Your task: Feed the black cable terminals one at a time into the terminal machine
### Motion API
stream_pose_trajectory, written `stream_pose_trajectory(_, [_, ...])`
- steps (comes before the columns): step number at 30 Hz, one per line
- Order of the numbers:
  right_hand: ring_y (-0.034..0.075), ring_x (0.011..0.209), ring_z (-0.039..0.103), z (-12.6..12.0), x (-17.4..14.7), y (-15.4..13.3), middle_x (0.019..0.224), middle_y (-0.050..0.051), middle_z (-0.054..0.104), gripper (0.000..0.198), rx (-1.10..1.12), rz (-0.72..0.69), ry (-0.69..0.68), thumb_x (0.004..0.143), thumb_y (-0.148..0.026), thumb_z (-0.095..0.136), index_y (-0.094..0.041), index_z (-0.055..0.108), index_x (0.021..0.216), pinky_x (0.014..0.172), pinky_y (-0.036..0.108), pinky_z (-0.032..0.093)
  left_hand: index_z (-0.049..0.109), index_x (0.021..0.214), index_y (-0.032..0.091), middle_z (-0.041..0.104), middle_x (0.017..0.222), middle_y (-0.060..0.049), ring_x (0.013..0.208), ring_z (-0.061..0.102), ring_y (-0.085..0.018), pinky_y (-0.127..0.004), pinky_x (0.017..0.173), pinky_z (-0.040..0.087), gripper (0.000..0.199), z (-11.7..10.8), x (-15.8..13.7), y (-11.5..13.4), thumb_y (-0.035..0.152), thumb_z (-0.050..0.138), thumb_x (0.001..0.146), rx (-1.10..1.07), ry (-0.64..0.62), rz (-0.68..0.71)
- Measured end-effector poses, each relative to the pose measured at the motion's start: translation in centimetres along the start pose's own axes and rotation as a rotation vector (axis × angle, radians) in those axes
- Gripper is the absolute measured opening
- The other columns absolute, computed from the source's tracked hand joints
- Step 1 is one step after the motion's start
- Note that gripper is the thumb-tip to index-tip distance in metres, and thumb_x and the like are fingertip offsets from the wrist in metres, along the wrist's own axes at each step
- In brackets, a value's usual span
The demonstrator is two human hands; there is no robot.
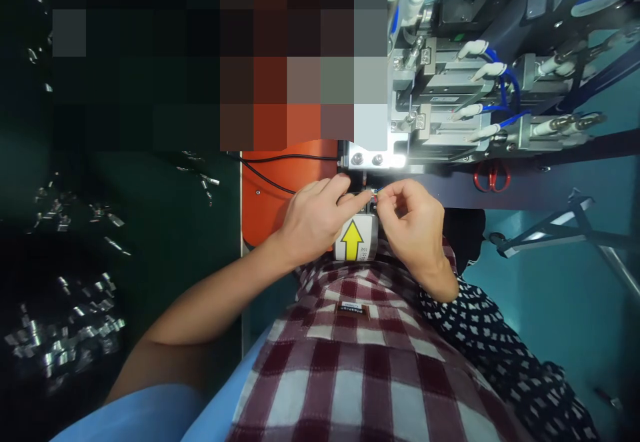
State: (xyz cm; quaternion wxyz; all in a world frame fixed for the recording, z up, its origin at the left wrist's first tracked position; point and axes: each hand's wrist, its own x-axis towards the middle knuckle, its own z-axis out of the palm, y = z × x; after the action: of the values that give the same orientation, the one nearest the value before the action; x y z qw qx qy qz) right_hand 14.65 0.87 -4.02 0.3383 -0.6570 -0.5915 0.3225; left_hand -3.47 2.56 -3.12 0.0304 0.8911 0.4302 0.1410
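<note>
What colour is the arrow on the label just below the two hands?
Yellow: the upward-pointing arrow sits on a white label, seen best in the head view.

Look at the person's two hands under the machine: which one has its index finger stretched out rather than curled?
The left hand. Its index finger reaches out straight toward the small part under the machine, above the yellow arrow label, while the right hand is curled into a pinch.
</note>
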Motion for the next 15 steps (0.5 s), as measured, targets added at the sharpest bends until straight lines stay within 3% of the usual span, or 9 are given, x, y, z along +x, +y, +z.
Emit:
stream_pose_trajectory(2, [0.014,0.062,0.054,-0.1,0.2,0.0,0.072,0.001,0.062,0.009,0.064,0.055,-0.025,0.084,-0.021,0.060,-0.021,0.060,0.074,0.062,0.028,0.045,0.067,0.116,0.026,0.057,0.078,-0.004,0.065,0.050,-0.013,-0.025,0.058,0.036,0.030,0.0,0.1,0.0,0.029,0.041,0.101,0.035,-0.002,0.012])
stream_pose_trajectory(7, [0.012,0.054,0.054,-0.3,0.9,1.2,0.068,-0.001,0.062,0.014,0.505,0.296,-0.230,0.082,-0.031,0.067,-0.019,0.064,0.076,0.054,0.026,0.047,0.067,0.117,0.025,0.057,0.079,-0.004,0.065,0.050,-0.014,-0.026,0.057,0.037,0.032,0.0,0.0,-0.1,0.031,0.039,0.102,-0.005,0.003,0.027])
stream_pose_trajectory(15, [0.013,0.061,0.057,-0.4,0.4,2.1,0.074,0.000,0.064,0.018,0.585,0.275,-0.220,0.084,-0.037,0.070,-0.019,0.068,0.083,0.061,0.027,0.048,0.067,0.116,0.024,0.056,0.078,-0.003,0.064,0.049,-0.014,-0.024,0.057,0.039,0.029,0.0,0.1,-0.2,0.030,0.043,0.101,-0.012,0.043,0.049])
